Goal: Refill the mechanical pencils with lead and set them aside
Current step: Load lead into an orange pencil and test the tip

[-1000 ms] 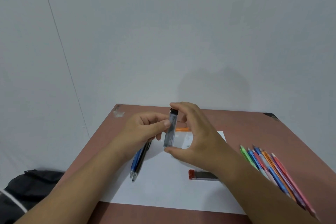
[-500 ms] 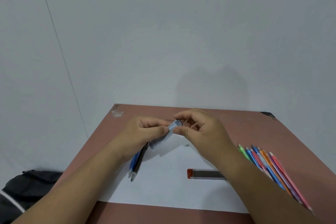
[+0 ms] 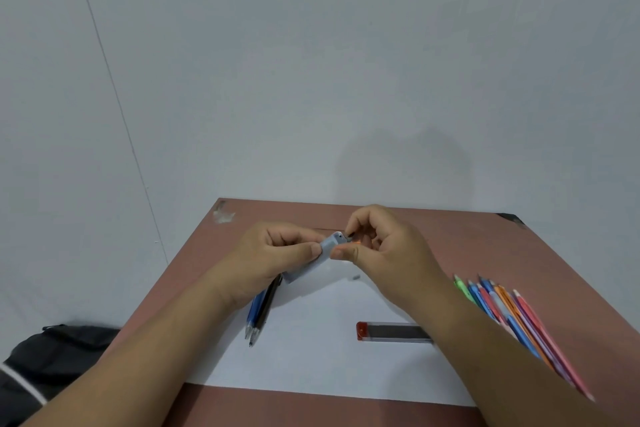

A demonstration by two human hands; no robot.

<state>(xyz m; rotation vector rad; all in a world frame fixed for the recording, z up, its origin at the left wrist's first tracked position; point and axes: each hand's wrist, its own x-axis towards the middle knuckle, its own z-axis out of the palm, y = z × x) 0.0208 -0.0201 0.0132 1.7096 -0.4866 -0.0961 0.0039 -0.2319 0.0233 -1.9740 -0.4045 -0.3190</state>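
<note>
My left hand [image 3: 277, 256] grips a grey lead case [image 3: 313, 262], tilted with its open top toward my right hand [image 3: 381, 246]. The right thumb and forefinger pinch at the case's top end, where a small black cap shows; an orange pencil tip [image 3: 349, 245] peeks out behind the fingers. A blue and a black mechanical pencil [image 3: 260, 314] lie side by side on the white paper [image 3: 311, 357] under my left wrist. A second lead case with a red cap [image 3: 391, 332] lies flat on the paper. Several coloured pencils [image 3: 512, 319] lie bunched at the right.
The brown table [image 3: 485, 253] stands against a pale wall. A black bag [image 3: 52, 354] sits on the floor at the lower left. The table's near edge runs below the paper.
The grey lead case went from upright between both hands to tilted low in my left hand. My right fingers moved to its top end and now pinch there.
</note>
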